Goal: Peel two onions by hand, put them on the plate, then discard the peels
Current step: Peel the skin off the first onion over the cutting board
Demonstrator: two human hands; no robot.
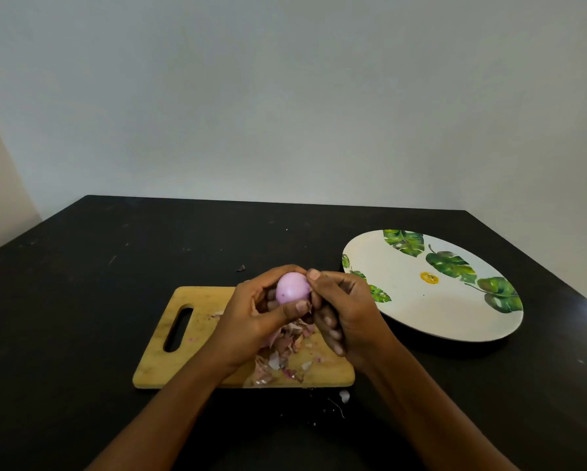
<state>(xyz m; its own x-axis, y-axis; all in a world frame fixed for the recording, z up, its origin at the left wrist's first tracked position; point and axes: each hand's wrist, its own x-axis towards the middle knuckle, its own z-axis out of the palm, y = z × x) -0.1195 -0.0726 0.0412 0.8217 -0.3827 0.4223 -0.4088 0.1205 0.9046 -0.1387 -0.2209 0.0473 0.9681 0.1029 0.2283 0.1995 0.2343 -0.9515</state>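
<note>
While you work, a black table spreads beneath you and runs back to a plain pale wall, with a room corner showing at the far left. A wooden cutting board with a handle slot lies flat on the table in front of you. Just right of it and apart from it sits a white plate printed with green leaves. Loose peels are heaped on the board's right half, and a few scraps lie on the table near its front right corner.

You hold the onion, smooth and pale purple, in the air above the board, left of the plate. Your left hand is curled round it, fingers behind and thumb across its lower front. Your right hand meets it from the right, its thumb tip pressed on the upper right side and its fingers curled below. You cannot tell whether a strip of skin lies in that pinch.
</note>
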